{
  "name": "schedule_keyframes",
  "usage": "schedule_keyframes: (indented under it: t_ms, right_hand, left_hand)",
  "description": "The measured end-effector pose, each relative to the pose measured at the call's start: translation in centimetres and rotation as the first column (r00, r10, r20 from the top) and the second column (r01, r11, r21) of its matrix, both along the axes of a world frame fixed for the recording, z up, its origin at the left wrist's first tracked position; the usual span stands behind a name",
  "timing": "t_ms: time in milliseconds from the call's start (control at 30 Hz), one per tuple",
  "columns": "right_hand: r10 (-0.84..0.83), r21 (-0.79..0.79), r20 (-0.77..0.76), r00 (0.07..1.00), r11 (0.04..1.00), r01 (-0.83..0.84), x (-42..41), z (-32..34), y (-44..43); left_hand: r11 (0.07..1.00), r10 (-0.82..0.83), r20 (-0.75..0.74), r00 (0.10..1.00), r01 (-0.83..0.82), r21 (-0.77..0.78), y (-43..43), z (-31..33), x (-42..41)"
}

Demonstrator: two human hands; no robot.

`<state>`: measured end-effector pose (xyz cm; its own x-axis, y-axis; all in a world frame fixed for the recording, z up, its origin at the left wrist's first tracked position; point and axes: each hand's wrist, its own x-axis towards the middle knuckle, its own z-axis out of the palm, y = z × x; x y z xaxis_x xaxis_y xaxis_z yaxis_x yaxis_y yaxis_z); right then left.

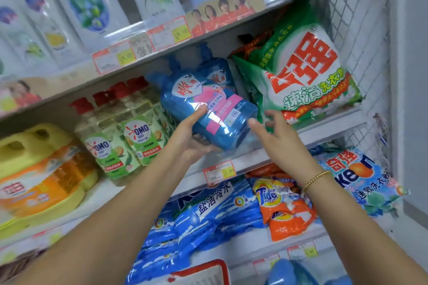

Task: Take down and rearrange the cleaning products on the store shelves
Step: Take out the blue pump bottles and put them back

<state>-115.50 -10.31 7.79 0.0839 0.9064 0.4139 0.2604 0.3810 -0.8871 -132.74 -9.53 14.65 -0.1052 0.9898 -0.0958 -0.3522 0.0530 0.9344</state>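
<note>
1. While the left hand [192, 136] cups the blue bottle [208, 108] from underneath, thumb laid across its pink label, the bottle is tilted with its cap leaning back into the middle shelf [335, 130] and its base jutting out past the front edge.
2. The right hand [275, 136] is spread and holds nothing. Its fingers are just beside the bottle's base, in front of the green detergent bag [301, 71].
3. The step in hand looks like drawing this bottle off the shelf. To do it well, bring the right hand onto the base or far side, so the weight sits in two hands before the bottle clears the edge.
4. Keep the cap end low as it comes out, because the upper shelf hangs close above the neck.
5. A second blue bottle [217, 71] stands right behind and seems to lean on the first one, so ease out slowly or it may topple forward.
6. The green bag bulges toward the bottle's right side and could be dragged along. The OMO bottles [136, 136] crowd the left side, leaving only a narrow gap.
7. Farther left sit yellow jugs [34, 157], and white bottles [88, 6] line the upper shelf.
8. Below, a Tide bag [284, 210] and blue powder bags [208, 215] lie under the forearms.
9. A price tag [218, 172] clips onto the shelf edge beneath the bottle, and wire mesh [361, 6] closes the right end.
</note>
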Motion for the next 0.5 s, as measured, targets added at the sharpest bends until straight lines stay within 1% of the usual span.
schedule_keyframes:
  t_ms: [67, 100, 133, 200, 267, 300, 333, 367, 400, 467, 500]
  right_hand:
    - [0.14, -0.069, -0.017, 0.99, 0.988, -0.141, 0.4, 1.3, -0.9]
    - [0.211, -0.102, 0.027, 0.977, 0.973, -0.207, 0.4, 1.9, -1.4]
    - [0.286, -0.144, 0.109, 0.952, 0.952, -0.269, 0.1, 2.3, -1.9]
    - [0.442, -0.217, 0.265, 0.857, 0.893, -0.393, -1.0, 2.5, -2.7]
    - [0.595, -0.253, 0.317, 0.738, 0.803, -0.539, -2.6, 2.4, -3.6]
    - [0.654, -0.249, 0.319, 0.686, 0.756, -0.605, -3.6, 2.1, -4.2]
    - [0.686, -0.22, 0.314, 0.656, 0.725, -0.653, -4.7, 1.7, -4.6]
    - [0.705, -0.19, 0.307, 0.639, 0.704, -0.685, -5.6, 1.4, -5.2]
    - [0.728, -0.131, 0.261, 0.634, 0.677, -0.724, -6.8, 0.8, -5.5]
    - [0.723, -0.047, 0.232, 0.651, 0.677, -0.735, -8.8, -0.3, -6.2]
    - [0.684, -0.062, 0.272, 0.677, 0.714, -0.697, -9.8, -0.7, -6.6]
  left_hand:
    - [1.0, -0.002, 0.01, 1.0, 0.002, 0.0, -3.0, -0.5, -0.5]
    - [1.0, 0.002, -0.012, 1.0, -0.002, 0.003, -4.5, -1.1, -1.1]
    - [1.0, 0.0, -0.071, 0.997, 0.001, 0.018, -5.9, -1.9, -1.8]
    - [0.997, 0.015, -0.225, 0.974, 0.002, 0.076, -8.5, -3.5, -3.8]
    - [0.988, 0.075, -0.348, 0.935, -0.021, 0.155, -11.0, -4.8, -6.0]
    - [0.979, 0.116, -0.416, 0.902, -0.033, 0.2, -12.2, -5.2, -7.0]
    - [0.969, 0.157, -0.487, 0.859, -0.037, 0.246, -13.3, -5.4, -7.9]
    - [0.958, 0.196, -0.548, 0.813, -0.039, 0.286, -14.5, -5.4, -8.8]
    - [0.949, 0.223, -0.61, 0.761, -0.025, 0.315, -15.4, -5.4, -9.7]
    - [0.936, 0.265, -0.709, 0.654, 0.001, 0.351, -17.2, -5.0, -11.2]
    - [0.93, 0.288, -0.742, 0.605, 0.006, 0.367, -17.9, -4.7, -11.9]
